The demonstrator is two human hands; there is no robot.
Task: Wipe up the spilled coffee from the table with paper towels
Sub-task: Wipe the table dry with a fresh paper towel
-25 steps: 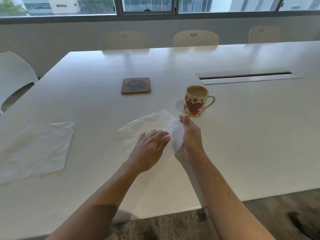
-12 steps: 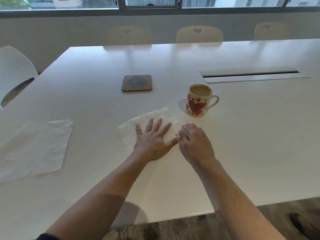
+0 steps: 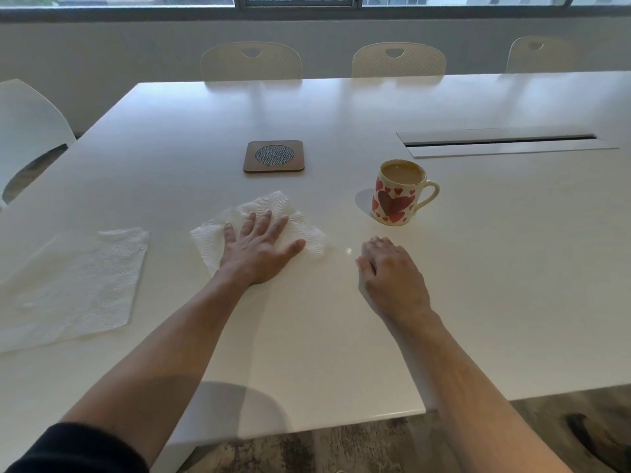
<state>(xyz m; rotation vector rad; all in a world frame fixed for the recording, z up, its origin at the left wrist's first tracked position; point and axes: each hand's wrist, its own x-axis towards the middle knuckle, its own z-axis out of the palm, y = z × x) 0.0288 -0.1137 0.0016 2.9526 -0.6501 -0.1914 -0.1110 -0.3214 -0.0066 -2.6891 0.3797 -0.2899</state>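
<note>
Surface: white bench (image 3: 341, 336), chairs (image 3: 251, 61) along far edge under window. Left hand (image 3: 259, 249): flat, fingers spread straight, pressing crumpled paper towel (image 3: 307, 230) onto bench, left of centre. Right hand (image 3: 392, 274): palm down on bare bench, fingers loosely bent, grasping nothing, well apart from towel. Small shiny droplet (image 3: 349, 250) between towel and right hand. Heart-print mug (image 3: 396, 199) of coffee upright, beyond right hand. Second paper towel (image 3: 71, 285) lying flat at far left. Wooden coaster (image 3: 274, 156) beyond pressed towel.
</note>
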